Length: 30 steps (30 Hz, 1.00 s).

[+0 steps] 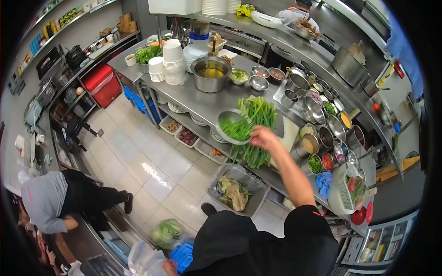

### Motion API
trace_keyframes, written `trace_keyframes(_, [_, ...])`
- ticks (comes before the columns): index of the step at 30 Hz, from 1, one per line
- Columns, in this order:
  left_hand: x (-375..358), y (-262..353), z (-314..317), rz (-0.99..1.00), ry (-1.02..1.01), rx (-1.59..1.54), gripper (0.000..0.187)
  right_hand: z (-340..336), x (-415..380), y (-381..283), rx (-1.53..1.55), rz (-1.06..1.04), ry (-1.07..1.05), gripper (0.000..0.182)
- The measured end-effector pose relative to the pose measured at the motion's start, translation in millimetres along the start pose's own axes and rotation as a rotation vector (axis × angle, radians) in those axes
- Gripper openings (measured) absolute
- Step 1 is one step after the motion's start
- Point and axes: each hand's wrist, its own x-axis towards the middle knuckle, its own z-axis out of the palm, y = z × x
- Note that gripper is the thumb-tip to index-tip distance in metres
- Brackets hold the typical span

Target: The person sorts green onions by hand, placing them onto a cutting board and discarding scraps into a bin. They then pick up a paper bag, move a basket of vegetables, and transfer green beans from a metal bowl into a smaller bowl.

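Observation:
My right hand (263,138) reaches over the counter's front edge, its fingers closed on the rim of a metal bowl (223,116). Cut green vegetables (238,129) lie in the tilted bowl. Beside and beneath it, long leafy greens (258,110) are piled on a cutting board (289,133), some hanging over the edge. Low at the bottom of the view, my left hand (170,267) is partly cut off, its fingers closed at the edge of a clear plastic bag (146,258). Close by are a blue plastic crate (183,255) and a bagged leafy vegetable (165,233).
A grey bin (260,193) with scraps stands below the counter. On the counter are a large pot (211,83), stacked white tubs (172,51) and several small bowls of ingredients. One person (50,198) bends at the left; another (299,16) stands behind the shelf.

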Motion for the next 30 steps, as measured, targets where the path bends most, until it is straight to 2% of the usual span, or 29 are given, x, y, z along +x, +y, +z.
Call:
trace_keyframes(1, [6, 0, 13, -0.006, -0.064, 0.085, 0.026, -9, 9, -14, 0.103, -0.047, 0.042, 0.029])
trace_keyframes(2, [12, 0, 23, -0.014, -0.127, 0.170, 0.022, -39, 51, -15, 0.124, -0.124, -0.043, 0.015])
trace_keyframes(3, [8, 7, 31, -0.011, -0.123, 0.177, 0.022, -59, 72, -26, 0.120, -0.159, 0.009, 0.011])
trace_keyframes(4, [4, 17, 42, -0.017, -0.260, 0.328, 0.020, -84, 106, -32, 0.073, -0.182, 0.155, 0.009])
trace_keyframes(5, [4, 30, 57, -0.022, -0.400, 0.479, 0.019, -123, 158, -29, 0.074, -0.218, 0.188, 0.011])
trace_keyframes(6, [50, 11, 48, 0.053, -0.423, 0.445, 0.019, -100, 131, -57, 0.047, -0.262, 0.423, 0.010])
trace_keyframes(7, [72, 6, 52, 0.127, -0.447, 0.409, 0.019, -121, 162, -60, 0.058, -0.310, 0.555, 0.008])
trace_keyframes(8, [68, 17, 70, 0.201, -0.472, 0.373, 0.019, -136, 184, -62, 0.069, -0.310, 0.563, 0.008])
trace_keyframes(9, [76, 36, 70, 0.156, -0.343, 0.507, 0.019, -147, 206, -65, 0.069, -0.291, 0.704, 0.008])
trace_keyframes(10, [66, 68, 86, 0.104, -0.249, 0.492, 0.018, -157, 229, -66, 0.074, -0.267, 0.845, 0.010])
trace_keyframes(11, [63, 93, 108, 0.096, -0.190, 0.485, 0.018, -167, 254, -67, 0.092, -0.264, 0.851, 0.010])
trace_keyframes(13, [55, 138, 145, 0.106, -0.127, 0.480, 0.018, -186, 299, -57, 0.060, -0.184, 1.083, 0.012])
trace_keyframes(17, [45, 209, 205, 0.175, -0.092, 0.513, 0.018, -209, 347, -29, 0.137, -0.205, 0.967, 0.013])
trace_keyframes(18, [48, 225, 219, 0.202, -0.105, 0.538, 0.018, -208, 350, -23, -0.220, -0.158, 1.115, 0.021])
trace_keyframes(19, [50, 240, 230, 0.241, -0.131, 0.571, 0.018, -208, 352, -21, -0.591, -0.109, 1.232, 0.045])
trace_keyframes(20, [58, 250, 242, 0.287, -0.177, 0.604, 0.017, -138, 304, -68, -0.750, 0.042, 1.270, 0.061])
trace_keyframes(21, [71, 258, 253, 0.364, -0.248, 0.651, 0.017, -122, 305, -77, -0.946, -0.056, 1.293, 0.059])
trace_keyframes(22, [44, 277, 293, 0.527, -0.346, 0.739, 0.017, -105, 308, -93, -1.103, -0.140, 1.232, 0.058])
trace_keyframes(23, [4, 288, 323, 0.509, -0.388, 0.539, 0.015, -106, 326, -99, -1.209, -0.199, 1.087, 0.053])
trace_keyframes(24, [24, 295, 328, 0.294, -0.309, 0.542, 0.016, -120, 356, -83, -1.241, -0.570, 0.980, 0.048])
trace_keyframes(25, [-1, 314, 363, 0.325, -0.366, 0.639, 0.022, -123, 390, -65, -1.286, -0.743, 0.935, 0.047])
trace_keyframes(26, [-20, 329, 386, 0.302, -0.298, 0.799, 0.026, -111, 402, -64, -1.117, -0.579, 0.787, 0.047])
trace_keyframes(27, [-6, 331, 381, 0.367, -0.363, 0.922, 0.032, -199, 506, 16, -0.737, -0.602, 0.406, 0.047])
trace_keyframes(28, [-7, 329, 384, 0.483, -0.356, 0.957, 0.034, -166, 495, -7, -0.986, -0.546, 0.404, 0.047])
trace_keyframes(29, [20, 309, 368, 0.599, -0.372, 0.920, 0.035, -128, 497, -23, -1.109, -0.549, 0.390, 0.047])
trace_keyframes(30, [26, 295, 361, 0.577, -0.277, 0.868, 0.036, -91, 493, -43, -1.179, -0.532, 0.394, 0.047])
